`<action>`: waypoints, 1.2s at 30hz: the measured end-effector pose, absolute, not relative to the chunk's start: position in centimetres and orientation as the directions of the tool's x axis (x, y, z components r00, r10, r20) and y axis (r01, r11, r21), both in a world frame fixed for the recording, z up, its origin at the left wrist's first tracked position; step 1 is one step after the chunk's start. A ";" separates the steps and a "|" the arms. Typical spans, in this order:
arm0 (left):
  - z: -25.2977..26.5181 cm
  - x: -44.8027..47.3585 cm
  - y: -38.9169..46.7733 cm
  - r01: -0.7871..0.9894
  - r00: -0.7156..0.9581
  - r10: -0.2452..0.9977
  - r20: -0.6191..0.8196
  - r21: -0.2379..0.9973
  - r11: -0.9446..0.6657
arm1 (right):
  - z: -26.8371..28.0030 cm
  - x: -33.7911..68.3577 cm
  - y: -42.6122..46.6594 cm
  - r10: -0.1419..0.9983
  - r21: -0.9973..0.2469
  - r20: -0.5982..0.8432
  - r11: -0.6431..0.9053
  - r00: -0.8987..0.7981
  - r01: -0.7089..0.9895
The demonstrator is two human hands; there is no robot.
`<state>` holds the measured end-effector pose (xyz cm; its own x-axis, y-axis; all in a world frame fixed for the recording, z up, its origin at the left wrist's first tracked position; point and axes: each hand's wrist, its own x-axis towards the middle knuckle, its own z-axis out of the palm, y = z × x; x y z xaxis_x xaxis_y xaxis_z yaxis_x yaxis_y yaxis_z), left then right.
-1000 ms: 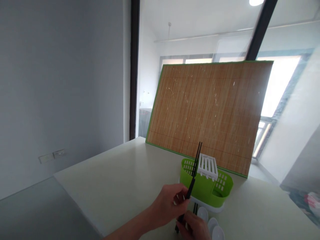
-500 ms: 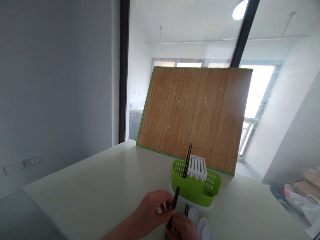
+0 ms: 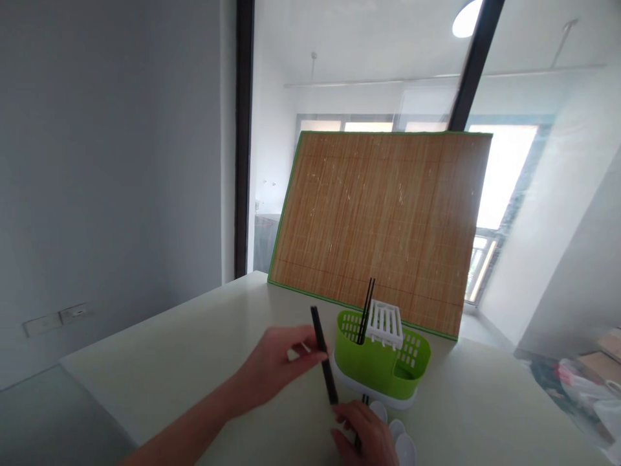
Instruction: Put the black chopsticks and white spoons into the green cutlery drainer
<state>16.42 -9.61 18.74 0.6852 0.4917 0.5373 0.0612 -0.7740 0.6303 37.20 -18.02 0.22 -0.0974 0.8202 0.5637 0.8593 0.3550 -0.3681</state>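
Observation:
My left hand (image 3: 286, 353) is closed in a pinch around a pair of black chopsticks (image 3: 326, 372). The chopsticks are raised in front of the green basket, slanting with their upper end to the left. By their lower end is my right hand (image 3: 366, 435), low over the table, thumb and fingers apart. More black chopsticks (image 3: 365, 399) lie under and beside that hand, partly hidden by it. Several white spoons (image 3: 405, 448) lie just to its right. The green slotted basket (image 3: 363, 366) stands behind both hands, with two thin black chopsticks (image 3: 367, 310) upright inside.
A white slatted rack (image 3: 386, 323) sits across the basket's top, and a white tray (image 3: 388, 399) is under it. Behind, a bamboo mat (image 3: 378, 226) with green edging leans against the glass. The white table (image 3: 218, 336) runs left towards a grey wall (image 3: 111, 162).
My left hand has moved up and left with the chopsticks, which now tilt the other way. My right hand has slid slightly right, its fingers opening from around the chopsticks.

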 end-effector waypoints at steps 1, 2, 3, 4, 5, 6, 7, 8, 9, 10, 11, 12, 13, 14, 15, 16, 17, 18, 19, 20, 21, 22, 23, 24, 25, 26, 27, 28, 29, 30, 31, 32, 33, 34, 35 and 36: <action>20.0 16.3 -8.9 0.051 0.640 0.494 0.588 0.610 -0.791 | 0.7 37.3 -18.2 0.812 -0.365 0.577 0.349 -0.085 0.863; 21.1 16.5 -8.1 0.041 0.602 0.492 0.629 0.590 -0.806 | 1.0 37.5 -18.4 0.802 -0.362 0.594 0.335 -0.061 0.870; 22.2 16.9 -7.1 0.031 0.575 0.487 0.658 0.577 -0.816 | 1.3 37.5 -18.6 0.795 -0.356 0.605 0.325 -0.049 0.876; 23.0 17.6 -6.1 0.017 0.560 0.481 0.675 0.570 -0.821 | 1.4 37.6 -18.7 0.790 -0.350 0.611 0.314 -0.039 0.882; 23.6 18.6 -4.9 0.000 0.555 0.473 0.684 0.569 -0.822 | 1.5 37.6 -18.7 0.789 -0.346 0.613 0.306 -0.033 0.887; 24.0 19.8 -3.6 -0.016 0.555 0.467 0.689 0.570 -0.822 | 1.5 37.5 -18.8 0.793 -0.342 0.609 0.303 -0.036 0.889; 24.2 21.2 -2.3 -0.027 0.558 0.461 0.690 0.571 -0.821 | 1.5 37.5 -18.8 0.797 -0.339 0.603 0.303 -0.041 0.891; 24.2 22.7 -1.0 -0.026 0.557 0.463 0.689 0.572 -0.820 | 1.4 37.4 -18.8 0.800 -0.334 0.598 0.304 -0.048 0.892; 24.0 24.2 0.3 -0.011 0.550 0.477 0.686 0.576 -0.817 | 1.4 37.4 -18.8 0.802 -0.328 0.595 0.307 -0.057 0.893; 23.7 25.6 1.5 0.013 0.555 0.495 0.669 0.587 -0.809 | 1.3 37.3 -18.8 0.801 -0.321 0.595 0.312 -0.066 0.894; 23.2 26.9 2.5 0.049 0.573 0.512 0.640 0.598 -0.800 | 1.3 37.3 -18.8 0.798 -0.311 0.599 0.314 -0.072 0.897; 22.6 28.1 3.5 0.093 0.595 0.532 0.602 0.606 -0.790 | 1.3 37.3 -18.8 0.795 -0.302 0.602 0.314 -0.075 0.900; 21.9 29.2 4.3 0.133 0.621 0.547 0.562 0.612 -0.779 | 1.3 37.3 -18.9 0.792 -0.292 0.606 0.312 -0.078 0.904; 21.1 30.1 4.8 0.167 0.642 0.559 0.525 0.616 -0.770 | 1.4 37.4 -18.9 0.790 -0.283 0.607 0.309 -0.079 0.908; 20.3 30.9 5.3 0.194 0.659 0.567 0.493 0.618 -0.762 | 1.4 37.4 -18.9 0.790 -0.274 0.607 0.306 -0.082 0.912; 19.4 31.6 5.6 0.213 0.674 0.572 0.467 0.620 -0.755 | 1.5 37.4 -18.9 0.790 -0.263 0.607 0.303 -0.087 0.916; 18.6 32.2 5.7 0.227 0.686 0.577 0.444 0.623 -0.749 | 1.5 37.5 -19.0 0.788 -0.250 0.608 0.304 -0.096 0.919; 17.8 32.7 5.8 0.243 0.697 0.581 0.420 0.624 -0.742 | 1.6 37.5 -19.0 0.784 -0.237 0.611 0.308 -0.105 0.921; 17.1 33.1 5.9 0.259 0.708 0.585 0.396 0.625 -0.736 | 1.6 37.5 -19.0 0.778 -0.223 0.617 0.316 -0.117 0.922; 16.6 33.5 5.9 0.275 0.716 0.589 0.374 0.625 -0.731 | 1.5 37.5 -18.9 0.772 -0.211 0.623 0.326 -0.130 0.922; 16.1 33.9 5.9 0.290 0.721 0.594 0.356 0.623 -0.726 | 1.5 37.4 -18.9 0.764 -0.199 0.629 0.337 -0.144 0.920; 15.7 34.2 5.9 0.306 0.724 0.600 0.342 0.620 -0.723 | 1.5 37.3 -18.9 0.758 -0.188 0.633 0.346 -0.156 0.919; 15.4 34.4 6.0 0.320 0.725 0.604 0.330 0.616 -0.720 | 1.5 37.3 -18.8 0.755 -0.176 0.634 0.351 -0.167 0.919; 15.2 34.7 6.0 0.331 0.728 0.607 0.320 0.611 -0.719 | 1.4 37.2 -18.8 0.754 -0.165 0.633 0.353 -0.176 0.921; 15.0 34.9 6.0 0.338 0.732 0.607 0.311 0.607 -0.719 | 1.4 37.1 -18.8 0.755 -0.154 0.630 0.354 -0.184 0.922; 14.8 35.1 6.0 0.341 0.738 0.603 0.302 0.604 -0.721 | 1.4 37.0 -18.7 0.757 -0.146 0.625 0.355 -0.192 0.923; 14.7 35.2 6.0 0.339 0.747 0.596 0.295 0.602 -0.723 | 1.4 36.9 -18.8 0.760 -0.143 0.619 0.355 -0.196 0.924; 14.5 35.4 6.0 0.333 0.757 0.586 0.289 0.601 -0.727 | 1.4 36.9 -18.8 0.766 -0.144 0.612 0.354 -0.198 0.924; 14.4 35.4 5.9 0.326 0.766 0.576 0.285 0.600 -0.731 | 1.5 36.8 -18.8 0.771 -0.148 0.605 0.353 -0.198 0.924; 14.3 35.5 5.8 0.318 0.774 0.566 0.284 0.599 -0.735 | 1.5 36.8 -18.9 0.777 -0.152 0.598 0.351 -0.196 0.924; 14.3 35.5 5.8 0.309 0.781 0.556 0.285 0.597 -0.740 | 1.6 36.8 -18.9 0.781 -0.155 0.593 0.348 -0.195 0.925; 14.3 35.4 5.6 0.300 0.787 0.546 0.288 0.594 -0.746 | 1.6 36.8 -18.9 0.787 -0.155 0.586 0.344 -0.194 0.926; 14.3 35.4 5.5 0.291 0.792 0.536 0.292 0.590 -0.753 | 1.7 36.8 -19.0 0.794 -0.153 0.576 0.339 -0.195 0.928; 14.3 35.3 5.4 0.282 0.796 0.526 0.298 0.586 -0.760 | 1.8 36.8 -19.0 0.803 -0.150 0.562 0.334 -0.198 0.931; 14.3 35.3 5.2 0.275 0.799 0.518 0.304 0.581 -0.766 | 1.8 36.8 -19.1 0.814 -0.147 0.547 0.325 -0.197 0.934; 14.3 35.2 5.0 0.271 0.801 0.513 0.310 0.576 -0.771 | 1.9 36.8 -19.1 0.824 -0.147 0.533 0.313 -0.192 0.938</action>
<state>35.22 5.03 14.35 0.8009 0.5126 0.3097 0.2708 -0.7711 0.5762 36.81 -19.11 1.91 -0.1919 0.8242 0.5328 0.9383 0.3133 -0.1466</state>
